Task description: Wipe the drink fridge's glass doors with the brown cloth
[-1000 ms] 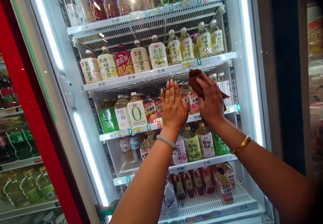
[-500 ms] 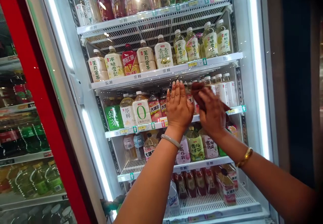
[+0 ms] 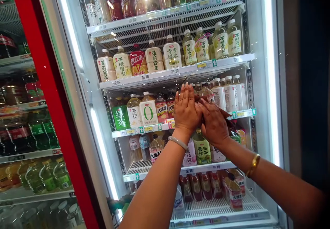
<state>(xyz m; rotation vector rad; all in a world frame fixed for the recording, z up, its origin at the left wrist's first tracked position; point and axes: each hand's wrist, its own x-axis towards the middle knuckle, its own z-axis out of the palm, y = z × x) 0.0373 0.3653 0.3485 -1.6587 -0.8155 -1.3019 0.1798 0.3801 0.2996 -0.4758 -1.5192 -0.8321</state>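
Observation:
My left hand [image 3: 187, 110] is laid flat, fingers stretched upward and close together, seemingly against the glass front of a drinks fridge. Beside it, touching or nearly touching at the thumb side, my right hand [image 3: 214, 122] presses on a dark brown cloth-like piece [image 3: 225, 114]. Its pointed corner sticks out past the right edge of that hand, while the rest is mostly hidden. A pale bangle [image 3: 178, 143] circles my left wrist and a gold bracelet [image 3: 253, 165] my right. Behind the hands stands a shelf of bottled drinks, partly covered by them.
Rows of tea bottles [image 3: 172, 55] fill several white wire shelves [image 3: 154, 76]. Bright light strips [image 3: 271, 84] run up both sides. On the left, a red frame [image 3: 38, 67] divides this fridge from another with bottles [image 3: 42, 129].
My right hand has moved left and down with the brown piece, up against my left hand, which stays flat. The view has shifted slightly, so the fridge appears a little further right.

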